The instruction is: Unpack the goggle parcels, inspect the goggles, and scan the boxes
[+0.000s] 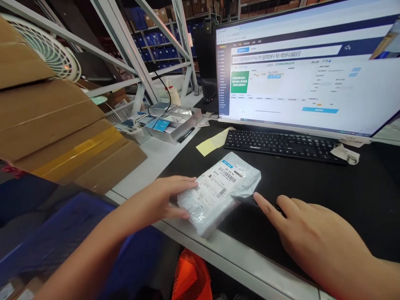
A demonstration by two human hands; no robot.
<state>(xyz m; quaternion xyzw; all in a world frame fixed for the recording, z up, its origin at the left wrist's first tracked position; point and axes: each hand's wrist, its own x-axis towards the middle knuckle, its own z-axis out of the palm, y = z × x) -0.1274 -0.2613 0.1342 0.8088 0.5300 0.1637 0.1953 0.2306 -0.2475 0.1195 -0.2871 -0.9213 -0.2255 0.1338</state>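
A white bench (pixel 150 160) runs from near right to far left, its right part covered by a black mat (pixel 312 183). On the mat's near edge lies a white plastic parcel (pixel 218 187) with printed barcode labels facing up. The left hand (pixel 165 196) grips the parcel's left end, thumb on top and fingers closed narrowly round its edge. The right hand (pixel 312 237) rests on the mat holding nothing, fingers loosely spread, the index tip just beside the parcel's right corner.

Farther back sit a black keyboard (pixel 281 143), a yellow note (pixel 212 143) and a lit monitor (pixel 306 71). A metal tray (pixel 175 123) of small items stands at far left. A cardboard box (pixel 62 125) and a fan (pixel 46 50) fill the left side. Grey racking with blue bins (pixel 162 52) lines the dim room behind.
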